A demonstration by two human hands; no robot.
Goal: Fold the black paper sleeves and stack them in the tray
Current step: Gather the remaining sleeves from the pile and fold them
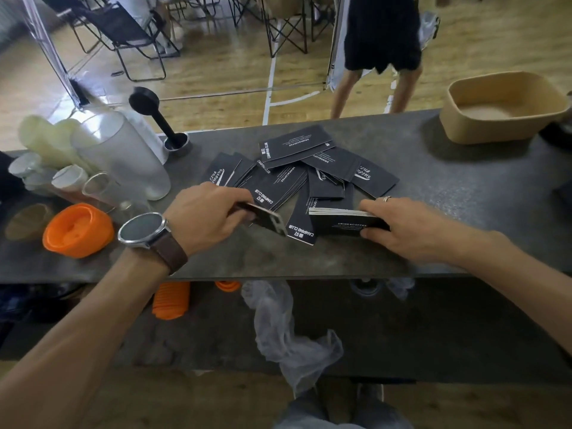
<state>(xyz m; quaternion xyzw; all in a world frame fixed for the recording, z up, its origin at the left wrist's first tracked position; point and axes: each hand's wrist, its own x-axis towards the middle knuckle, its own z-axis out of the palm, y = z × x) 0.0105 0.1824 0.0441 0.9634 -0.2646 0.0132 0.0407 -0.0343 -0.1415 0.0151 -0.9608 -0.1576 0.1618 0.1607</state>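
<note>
Sleeves (297,168) lie in a loose fan on the grey counter (448,193), overlapping each other, white print up, some reading "CAMPING CLUB", some "DRINK&COFFEE". All places below are relative to that pile.

Right hand (399,224), ring on one finger, sits at the pile's near right edge. Thumb and fingers are curled round a squared stack (343,219) of sleeves, clamping it from the right end. Stack stands on the counter, its near left corner touching a single sleeve (301,224) that lies flat.

Left hand (204,212), watch (142,229) on the wrist, is at the pile's near left edge. Fingers are curled and pinching one sleeve (263,216), tilted, brown inside face showing, raised off the counter just left of the flat one.

Tray (498,108), tan with rounded corners, sits far right of the pile and well apart from it. No sleeves visible inside.

Left of the pile: frosted jug (123,156) lying tilted, clear cups (68,178) beside it, orange lid (79,229) nearer the edge. Black tamper (154,116) stands just beyond-left of the pile, leaning.

Below the pile, on a lower shelf: crumpled clear plastic (288,332) and orange ribbed pieces (171,300).

Beyond the counter: wood floor, folding chairs (123,35), and another person's legs (371,88).
</note>
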